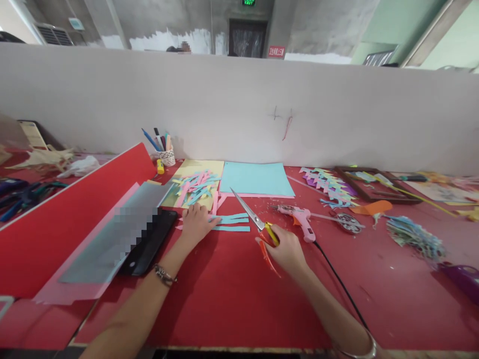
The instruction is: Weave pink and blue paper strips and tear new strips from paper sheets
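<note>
In the head view, the person's left hand (pixel 197 222) lay over flat, narrow light-blue paper strips (pixel 239 229), its fingers bent downward; whether they pinched the strips, I cannot tell. The strips' free ends pointed right across the red-topped desk (pixel 224 299), near the blades of long metal scissors (pixel 250 213) with orange and yellow handles. The right hand (pixel 287 248) had its fingers wrapped around those handles, the tips overlapping, in view, the near edge of a rectangular pale-blue paper sheet (pixel 258 177). A pink plastic glue gun (pixel 302 215) bounded the right side, just beyond that hand; a flat black slab (pixel 155 249) bounded the left. Between the forearms, bare red surface ran to the desk's front edge. A white upright partition (pixel 224 99) closed off the far side.
</note>
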Motion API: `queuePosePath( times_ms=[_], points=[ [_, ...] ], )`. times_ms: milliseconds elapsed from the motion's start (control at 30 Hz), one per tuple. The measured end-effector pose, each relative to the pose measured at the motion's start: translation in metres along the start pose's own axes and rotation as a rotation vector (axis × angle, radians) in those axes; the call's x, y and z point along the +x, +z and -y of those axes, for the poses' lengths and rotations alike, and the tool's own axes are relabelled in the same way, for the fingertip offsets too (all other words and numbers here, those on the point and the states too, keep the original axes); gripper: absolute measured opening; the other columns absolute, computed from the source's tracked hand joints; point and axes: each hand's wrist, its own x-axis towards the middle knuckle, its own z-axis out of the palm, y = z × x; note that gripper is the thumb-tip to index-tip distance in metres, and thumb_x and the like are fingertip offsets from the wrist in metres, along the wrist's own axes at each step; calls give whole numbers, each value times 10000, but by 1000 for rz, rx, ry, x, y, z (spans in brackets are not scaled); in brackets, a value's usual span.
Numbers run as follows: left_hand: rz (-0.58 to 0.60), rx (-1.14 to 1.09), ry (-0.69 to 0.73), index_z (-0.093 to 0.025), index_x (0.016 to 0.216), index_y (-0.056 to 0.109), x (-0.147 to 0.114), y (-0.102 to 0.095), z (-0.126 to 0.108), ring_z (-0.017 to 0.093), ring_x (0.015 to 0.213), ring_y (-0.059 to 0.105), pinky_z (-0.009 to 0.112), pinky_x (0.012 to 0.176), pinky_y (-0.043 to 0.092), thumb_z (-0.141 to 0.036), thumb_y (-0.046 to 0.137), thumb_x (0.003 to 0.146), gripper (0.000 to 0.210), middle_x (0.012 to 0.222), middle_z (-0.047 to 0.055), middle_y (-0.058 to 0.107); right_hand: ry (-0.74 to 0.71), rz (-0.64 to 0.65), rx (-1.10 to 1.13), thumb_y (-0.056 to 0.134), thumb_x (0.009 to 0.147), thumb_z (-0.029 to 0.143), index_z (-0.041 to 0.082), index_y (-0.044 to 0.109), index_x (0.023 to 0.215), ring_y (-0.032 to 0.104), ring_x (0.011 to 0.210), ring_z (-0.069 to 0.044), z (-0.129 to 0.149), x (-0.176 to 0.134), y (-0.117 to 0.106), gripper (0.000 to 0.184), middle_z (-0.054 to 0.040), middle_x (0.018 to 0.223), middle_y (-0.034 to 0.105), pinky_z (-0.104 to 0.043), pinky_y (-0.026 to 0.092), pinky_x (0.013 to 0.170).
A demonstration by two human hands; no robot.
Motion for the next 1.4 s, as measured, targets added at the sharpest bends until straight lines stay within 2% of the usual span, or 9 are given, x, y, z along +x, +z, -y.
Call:
queuePosePath(
  times_ms=[133, 300, 400, 500, 633, 867, 1067, 1200, 1400],
  points=[
    [42, -115, -7, -128, 841, 537, 1, -2, 3, 244, 887, 558, 361, 789, 369, -354, 494, 746, 248, 838, 99, 613, -8, -1, 14, 422, 719, 539, 202, 457, 597, 373, 446, -108, 0, -1, 0, 361, 21, 490, 434, -210, 229, 449],
    [88, -264, 34, -146, 1023, 445, 1, -6, 7, 123, 731, 598, 226, 645, 419, -256, 444, 776, 270, 788, 4, 625, -4, -10, 25, 429, 715, 552, 203, 432, 582, 366, 446, -103, 0, -1, 0, 374, 25, 494, 432, -206, 242, 445],
    [65, -247, 56, -142, 1025, 473, -6, -7, 6, 174, 825, 593, 274, 698, 421, -310, 444, 778, 300, 857, 51, 622, -17, -24, 20, 436, 715, 548, 202, 445, 594, 367, 448, -105, -1, -1, 1, 366, 25, 495, 431, -208, 250, 450],
    [29, -94, 91, -122, 924, 542, -14, -5, 2, 270, 940, 553, 361, 790, 387, -386, 513, 729, 329, 950, 126, 593, -26, -31, 4, 445, 715, 529, 202, 451, 595, 373, 445, -108, -1, -2, 2, 349, 26, 486, 424, -209, 250, 449],
    [74, -108, 109, -147, 802, 558, -19, -1, -3, 247, 890, 564, 347, 791, 376, -358, 509, 732, 228, 913, 100, 586, -32, -19, 24, 458, 710, 506, 201, 444, 587, 383, 442, -106, 0, -2, 2, 329, 23, 490, 444, -203, 254, 441],
    [70, -742, 37, -200, 547, 440, -16, 3, -3, 172, 671, 505, 328, 716, 351, -223, 553, 599, 127, 651, -19, 494, -54, -52, 41, 435, 719, 510, 202, 394, 550, 329, 414, -91, 2, -2, 2, 354, 42, 457, 383, -194, 232, 414],
    [103, -1066, -66, -203, 653, 449, -5, 7, 3, 122, 566, 475, 262, 582, 377, -231, 518, 595, 94, 591, -54, 462, -79, -97, 29, 411, 736, 512, 205, 395, 553, 310, 403, -89, 3, -2, 2, 358, 49, 442, 355, -199, 230, 411],
    [159, -1355, -145, -187, 802, 521, -5, 0, 5, 104, 580, 508, 244, 578, 417, -279, 572, 575, 250, 655, -39, 524, -90, -99, 41, 425, 726, 526, 204, 389, 563, 331, 413, -89, 3, -2, 1, 363, 44, 458, 385, -198, 250, 419],
    [241, -1759, -286, -159, 519, 507, -10, -5, 2, 92, 539, 512, 238, 552, 464, -245, 704, 452, 224, 538, -30, 542, -83, -85, 36, 422, 728, 535, 207, 358, 548, 322, 392, -85, 4, -2, -1, 379, 57, 441, 340, -199, 242, 400]
  ],
)
